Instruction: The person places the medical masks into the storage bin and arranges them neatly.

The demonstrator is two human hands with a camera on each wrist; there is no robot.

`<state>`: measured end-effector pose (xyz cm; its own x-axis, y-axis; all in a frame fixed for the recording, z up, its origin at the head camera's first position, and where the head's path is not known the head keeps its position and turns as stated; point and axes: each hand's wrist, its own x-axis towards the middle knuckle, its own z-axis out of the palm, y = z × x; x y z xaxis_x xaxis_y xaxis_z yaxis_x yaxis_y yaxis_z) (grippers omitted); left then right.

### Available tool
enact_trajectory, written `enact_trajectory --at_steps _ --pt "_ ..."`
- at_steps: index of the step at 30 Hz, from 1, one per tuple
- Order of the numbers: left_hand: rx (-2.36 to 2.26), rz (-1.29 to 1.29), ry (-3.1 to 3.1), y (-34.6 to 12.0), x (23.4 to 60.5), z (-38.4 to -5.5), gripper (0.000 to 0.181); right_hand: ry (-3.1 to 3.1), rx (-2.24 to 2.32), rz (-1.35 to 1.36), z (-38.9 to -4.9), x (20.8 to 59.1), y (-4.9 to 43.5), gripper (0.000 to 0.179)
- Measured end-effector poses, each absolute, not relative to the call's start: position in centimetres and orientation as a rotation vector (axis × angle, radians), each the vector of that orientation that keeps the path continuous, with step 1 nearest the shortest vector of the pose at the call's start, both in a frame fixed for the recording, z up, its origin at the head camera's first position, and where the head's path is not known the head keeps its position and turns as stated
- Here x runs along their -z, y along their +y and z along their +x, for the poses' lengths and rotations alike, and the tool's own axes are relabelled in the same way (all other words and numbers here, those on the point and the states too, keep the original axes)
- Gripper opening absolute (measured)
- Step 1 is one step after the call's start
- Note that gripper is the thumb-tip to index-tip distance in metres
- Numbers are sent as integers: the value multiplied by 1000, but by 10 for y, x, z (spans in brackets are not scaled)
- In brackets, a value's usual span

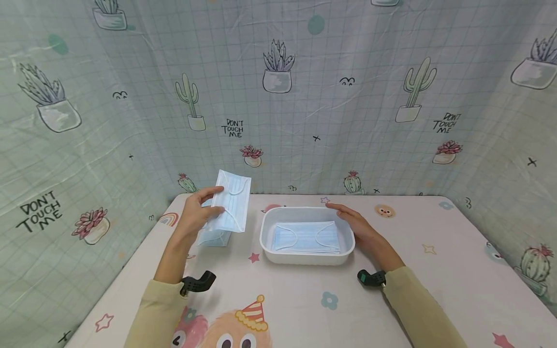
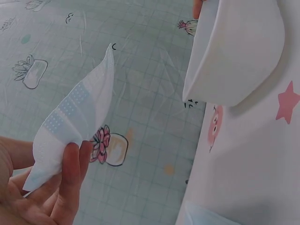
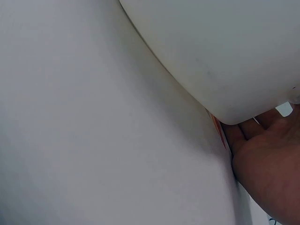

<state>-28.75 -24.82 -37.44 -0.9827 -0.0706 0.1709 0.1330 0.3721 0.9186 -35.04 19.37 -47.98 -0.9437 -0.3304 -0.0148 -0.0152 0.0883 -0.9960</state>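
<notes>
A light blue face mask (image 1: 235,198) with white ear loops is raised in my left hand (image 1: 197,212), pinched along its left edge between thumb and fingers. The left wrist view shows this mask (image 2: 77,112) bowed, with the fingers on its near end. Below it on the table lies another light blue item (image 1: 215,238), partly hidden by the hand and mask. To the right stands a white plastic tub (image 1: 306,258) with a blue mask (image 1: 306,238) lying flat inside. Against the tub's right side rests my right hand (image 1: 359,227), its fingers extended along the far corner.
A white cloth with printed cartoon figures and stars covers the table (image 1: 287,302). Behind it and at both sides hangs a pale green sheet (image 1: 313,111) with cactus prints. A dark camera mount sits on each wrist.
</notes>
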Motion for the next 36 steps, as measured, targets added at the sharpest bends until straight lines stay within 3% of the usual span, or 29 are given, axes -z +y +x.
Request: enact_trajectory --at_steps 36 --pt "1718 -178 -2438 -220 379 -285 59 2105 1955 -364 -352 482 195 47"
